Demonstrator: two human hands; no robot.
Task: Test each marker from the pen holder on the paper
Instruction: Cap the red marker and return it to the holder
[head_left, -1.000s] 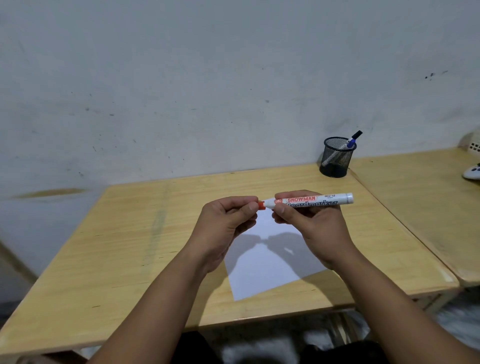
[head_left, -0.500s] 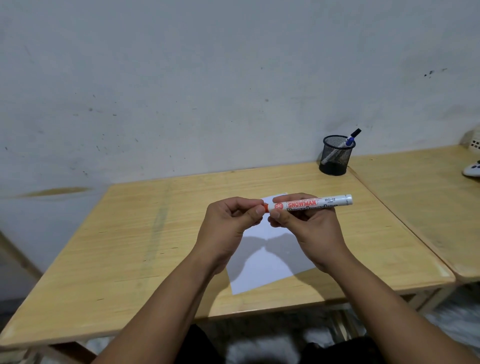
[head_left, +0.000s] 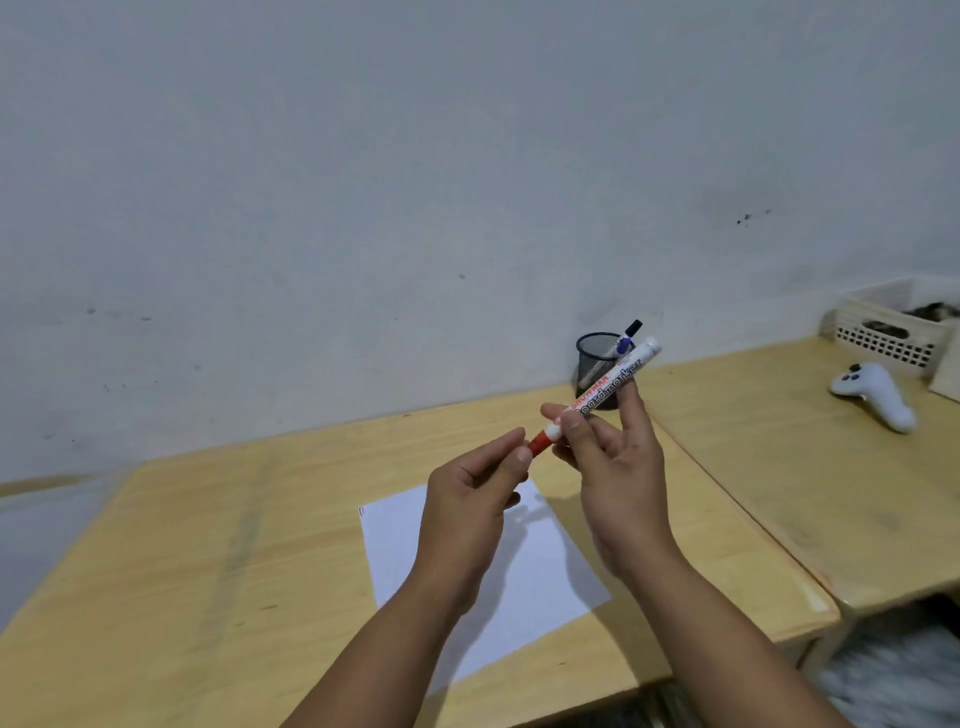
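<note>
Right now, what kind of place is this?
Probably a plain home or office desk corner: two light wooden tables pushed against a scuffed grey wall, a black mesh pen holder, a white paper sheet, and a white game controller.

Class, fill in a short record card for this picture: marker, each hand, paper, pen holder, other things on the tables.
marker: red-capped marker, tilted, cap end lower
right hand: right hand grips the barrel
left hand: left hand, fingertips at the red cap
paper: white sheet flat on the table, small red marks at its far left corner
pen holder: black mesh cup, blue marker inside
other: white controller, white basket
</note>
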